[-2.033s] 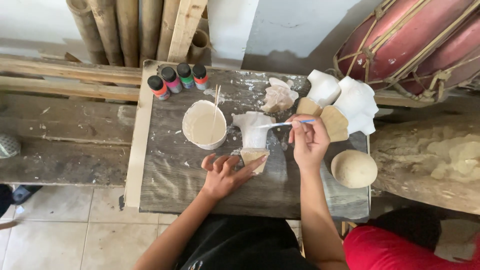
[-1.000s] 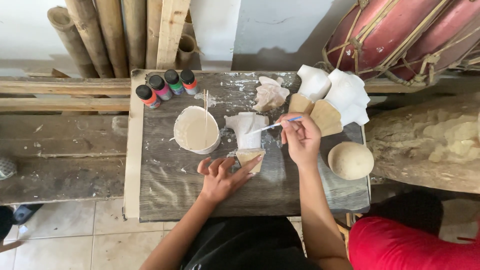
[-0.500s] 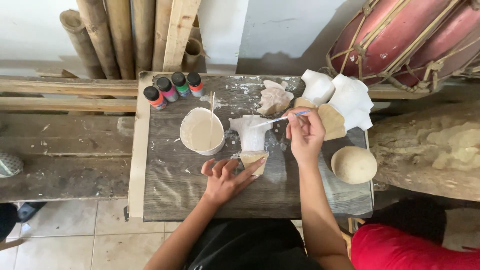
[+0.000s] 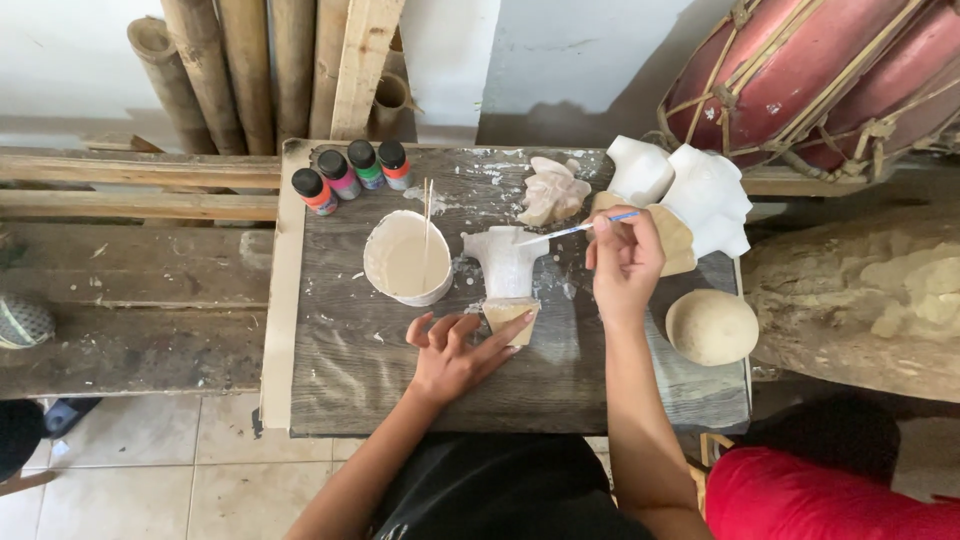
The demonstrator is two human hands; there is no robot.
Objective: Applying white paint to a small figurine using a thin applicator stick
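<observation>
Paint bottles (image 4: 349, 173) and a cup (image 4: 407, 258) are crowding the bench (image 4: 340, 370); right hand (image 4: 625, 262) is gripping a brush (image 4: 575, 229), left hand (image 4: 457, 350) still pressing open-fingered on the carving (image 4: 506, 270).

One head-worn camera looks almost straight down, fairly near, over the wooden worktable (image 4: 400, 380).

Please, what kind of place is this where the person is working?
Probably a small craft workshop, perhaps a home one. On a paint-spattered wooden table stand small paint bottles and a cup of pale paint, while the right hand brushes a white carved piece. Bamboo poles lean against the wall.
</observation>
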